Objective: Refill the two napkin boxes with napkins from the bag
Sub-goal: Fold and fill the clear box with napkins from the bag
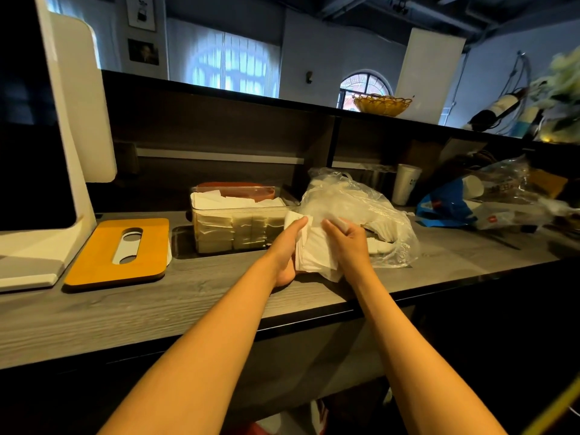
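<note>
Two bare forearms reach from the near edge over the grey wood-grain table [131, 309]. The left hand [287, 246] grips a stack of white napkins [314, 251] from its left side, thumb stretched along the top edge and fingers [287, 274] curled under the stack. The right hand [348, 243] holds the same stack from the right, its fingers [340, 223] bent over the upper edge and pinching the paper. The stack stands on edge between the two hands, just above the table, near its front edge.

Just behind and to the right of the hands lies the clear plastic bag [354, 208], crumpled and open, with more white napkins showing through it. Directly left of the bag and touching distance from the left thumb stands a clear napkin box [238, 221], packed with rows of folded napkins standing on edge and loose ones on top. Farther left, an orange lid [117, 251] with a long slot lies flat on the table, beside a white screen stand [62, 120].

At the far right sit a white paper cup [405, 183] with a small dark mark too blurred to read, and a blue-and-clear bag [448, 208] bearing a small red label that cannot be read. A yellow woven basket [381, 103] rests on the upper shelf.
</note>
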`<control>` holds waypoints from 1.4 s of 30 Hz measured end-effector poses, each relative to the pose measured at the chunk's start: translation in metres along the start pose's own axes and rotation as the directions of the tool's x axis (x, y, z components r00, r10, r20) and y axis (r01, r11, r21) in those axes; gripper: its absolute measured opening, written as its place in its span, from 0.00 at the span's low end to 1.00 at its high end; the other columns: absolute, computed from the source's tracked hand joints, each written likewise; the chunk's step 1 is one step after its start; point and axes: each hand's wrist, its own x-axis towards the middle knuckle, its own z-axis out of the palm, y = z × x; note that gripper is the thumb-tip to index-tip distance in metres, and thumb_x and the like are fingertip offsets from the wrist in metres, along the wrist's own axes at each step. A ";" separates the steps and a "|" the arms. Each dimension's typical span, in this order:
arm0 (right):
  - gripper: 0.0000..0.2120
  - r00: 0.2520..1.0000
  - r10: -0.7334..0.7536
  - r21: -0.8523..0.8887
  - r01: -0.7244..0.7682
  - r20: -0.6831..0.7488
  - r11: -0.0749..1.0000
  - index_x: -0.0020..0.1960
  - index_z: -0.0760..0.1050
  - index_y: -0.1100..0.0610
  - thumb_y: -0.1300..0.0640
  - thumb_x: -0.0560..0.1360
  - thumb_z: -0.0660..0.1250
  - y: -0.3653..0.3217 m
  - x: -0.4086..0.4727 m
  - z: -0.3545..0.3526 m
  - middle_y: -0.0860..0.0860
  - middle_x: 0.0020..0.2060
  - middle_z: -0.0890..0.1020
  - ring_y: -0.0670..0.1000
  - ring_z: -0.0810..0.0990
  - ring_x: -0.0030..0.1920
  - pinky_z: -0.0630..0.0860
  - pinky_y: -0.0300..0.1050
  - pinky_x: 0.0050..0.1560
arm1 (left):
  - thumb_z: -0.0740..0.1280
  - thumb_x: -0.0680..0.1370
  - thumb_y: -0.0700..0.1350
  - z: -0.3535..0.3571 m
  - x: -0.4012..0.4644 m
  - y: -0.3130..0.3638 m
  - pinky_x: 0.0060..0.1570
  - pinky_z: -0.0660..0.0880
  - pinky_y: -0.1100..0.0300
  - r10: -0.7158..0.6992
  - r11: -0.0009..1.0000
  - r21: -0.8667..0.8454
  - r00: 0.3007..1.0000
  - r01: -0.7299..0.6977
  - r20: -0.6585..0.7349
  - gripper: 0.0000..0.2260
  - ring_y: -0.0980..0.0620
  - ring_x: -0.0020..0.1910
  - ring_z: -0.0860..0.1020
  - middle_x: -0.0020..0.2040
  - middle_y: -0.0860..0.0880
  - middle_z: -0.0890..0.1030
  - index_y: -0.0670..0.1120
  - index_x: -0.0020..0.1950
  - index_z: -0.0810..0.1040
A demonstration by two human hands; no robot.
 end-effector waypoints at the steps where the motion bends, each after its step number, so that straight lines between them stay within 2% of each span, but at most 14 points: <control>1: 0.07 1.000 -0.002 -0.040 0.003 0.026 0.999 0.44 0.80 0.57 0.61 0.79 0.65 0.001 -0.001 0.001 0.49 0.36 0.82 0.46 0.82 0.38 0.77 0.40 0.39 | 0.65 0.80 0.53 0.000 0.000 -0.001 0.54 0.79 0.46 0.007 0.999 0.032 1.000 -0.007 -0.004 0.14 0.43 0.52 0.83 0.53 0.43 0.85 0.46 0.61 0.78; 4: 0.10 0.999 0.005 -0.081 -0.002 0.032 0.997 0.41 0.77 0.54 0.60 0.81 0.63 0.003 0.001 -0.001 0.44 0.33 0.80 0.40 0.78 0.35 0.73 0.36 0.37 | 0.68 0.79 0.41 0.001 0.002 -0.005 0.45 0.82 0.50 0.027 0.995 0.101 0.999 -0.023 -0.042 0.19 0.43 0.53 0.83 0.57 0.40 0.83 0.42 0.70 0.72; 6: 0.06 0.999 0.032 -0.086 -0.034 -0.027 0.996 0.51 0.79 0.56 0.59 0.80 0.64 0.006 0.005 -0.002 0.48 0.43 0.83 0.45 0.80 0.45 0.75 0.38 0.44 | 0.66 0.79 0.36 0.001 0.001 -0.005 0.44 0.81 0.50 0.035 0.995 0.090 0.998 -0.030 -0.061 0.18 0.44 0.51 0.82 0.57 0.40 0.82 0.41 0.69 0.72; 8: 0.11 0.997 0.039 -0.112 -0.047 -0.069 0.993 0.60 0.79 0.59 0.59 0.78 0.66 0.008 0.007 -0.002 0.52 0.50 0.83 0.51 0.81 0.52 0.77 0.41 0.47 | 0.65 0.80 0.36 0.001 -0.001 -0.004 0.46 0.80 0.48 0.039 0.998 0.059 0.997 -0.035 -0.062 0.15 0.45 0.50 0.81 0.53 0.42 0.82 0.43 0.66 0.73; 13: 0.04 0.990 -0.104 -0.167 0.087 -0.095 0.982 0.49 0.81 0.54 0.61 0.77 0.68 0.005 0.003 -0.004 0.55 0.44 0.83 0.59 0.82 0.48 0.80 0.51 0.47 | 0.70 0.77 0.39 0.001 -0.005 -0.005 0.45 0.81 0.49 0.080 0.989 0.122 0.997 -0.079 0.002 0.18 0.45 0.51 0.81 0.54 0.43 0.81 0.44 0.66 0.73; 16: 0.04 0.995 -0.100 -0.195 0.094 -0.025 0.976 0.48 0.81 0.51 0.59 0.77 0.68 0.007 0.004 -0.004 0.55 0.44 0.84 0.60 0.82 0.48 0.79 0.57 0.50 | 0.71 0.77 0.40 0.002 -0.005 -0.006 0.43 0.81 0.51 0.107 0.980 0.165 0.994 -0.107 0.009 0.19 0.47 0.51 0.81 0.53 0.44 0.81 0.46 0.67 0.73; 21: 0.11 0.994 -0.061 -0.170 0.044 -0.096 0.984 0.61 0.77 0.54 0.58 0.79 0.67 0.008 0.005 -0.002 0.43 0.49 0.78 0.42 0.76 0.49 0.74 0.36 0.46 | 0.69 0.78 0.40 0.001 -0.005 -0.005 0.50 0.81 0.48 0.081 0.977 0.197 0.997 -0.081 0.008 0.16 0.44 0.55 0.81 0.56 0.42 0.81 0.47 0.64 0.72; 25: 0.04 0.998 -0.062 -0.157 0.059 -0.016 0.986 0.50 0.80 0.56 0.59 0.78 0.66 0.008 0.004 -0.001 0.49 0.42 0.81 0.47 0.78 0.42 0.74 0.39 0.40 | 0.69 0.78 0.39 -0.001 -0.005 -0.006 0.55 0.79 0.46 0.073 0.977 0.197 0.997 -0.078 0.037 0.15 0.43 0.57 0.81 0.57 0.41 0.81 0.47 0.63 0.74; 28: 0.11 0.989 -0.072 -0.132 0.054 -0.131 0.990 0.61 0.77 0.54 0.56 0.79 0.66 0.002 0.007 -0.003 0.46 0.52 0.80 0.42 0.77 0.52 0.74 0.32 0.46 | 0.69 0.78 0.40 -0.002 -0.005 -0.006 0.55 0.79 0.47 0.065 0.977 0.197 0.996 -0.076 0.063 0.15 0.44 0.56 0.81 0.56 0.42 0.82 0.47 0.63 0.74; 30: 0.11 0.978 -0.145 -0.233 0.108 -0.148 0.966 0.62 0.77 0.54 0.55 0.81 0.64 -0.008 0.012 -0.005 0.47 0.55 0.78 0.42 0.76 0.54 0.72 0.31 0.47 | 0.68 0.78 0.40 -0.002 -0.005 -0.006 0.51 0.79 0.49 0.066 0.970 0.230 0.994 -0.084 0.085 0.16 0.45 0.56 0.80 0.55 0.44 0.81 0.48 0.64 0.73; 34: 0.09 0.976 -0.207 -0.473 0.215 0.070 0.855 0.55 0.80 0.52 0.51 0.79 0.66 -0.041 0.025 0.004 0.46 0.51 0.78 0.45 0.75 0.53 0.69 0.31 0.47 | 0.68 0.77 0.38 0.001 -0.005 -0.006 0.53 0.77 0.49 0.089 0.958 0.261 0.986 -0.123 0.138 0.16 0.45 0.55 0.79 0.53 0.45 0.82 0.49 0.64 0.75; 37: 0.14 0.977 -0.004 -0.644 0.144 0.214 0.751 0.51 0.82 0.55 0.45 0.77 0.68 -0.056 0.034 0.014 0.49 0.45 0.81 0.47 0.78 0.48 0.72 0.34 0.43 | 0.68 0.77 0.36 0.001 -0.005 -0.007 0.50 0.77 0.51 0.096 0.952 0.273 0.983 -0.137 0.159 0.12 0.45 0.53 0.80 0.49 0.45 0.82 0.51 0.56 0.77; 39: 0.13 0.963 0.123 -0.693 0.082 0.241 0.716 0.46 0.82 0.57 0.46 0.75 0.70 -0.057 0.038 0.018 0.52 0.40 0.81 0.48 0.77 0.44 0.72 0.36 0.40 | 0.68 0.77 0.36 0.001 -0.006 -0.007 0.45 0.77 0.54 0.102 0.952 0.270 0.983 -0.142 0.156 0.12 0.46 0.50 0.80 0.48 0.46 0.82 0.51 0.56 0.76; 42: 0.09 0.963 0.106 -0.639 0.081 0.249 0.765 0.41 0.80 0.55 0.50 0.75 0.72 -0.060 0.038 0.017 0.49 0.38 0.79 0.47 0.77 0.43 0.71 0.35 0.39 | 0.68 0.77 0.37 0.000 -0.005 -0.008 0.43 0.76 0.55 0.107 0.959 0.248 0.986 -0.137 0.130 0.12 0.47 0.49 0.80 0.48 0.46 0.82 0.50 0.57 0.75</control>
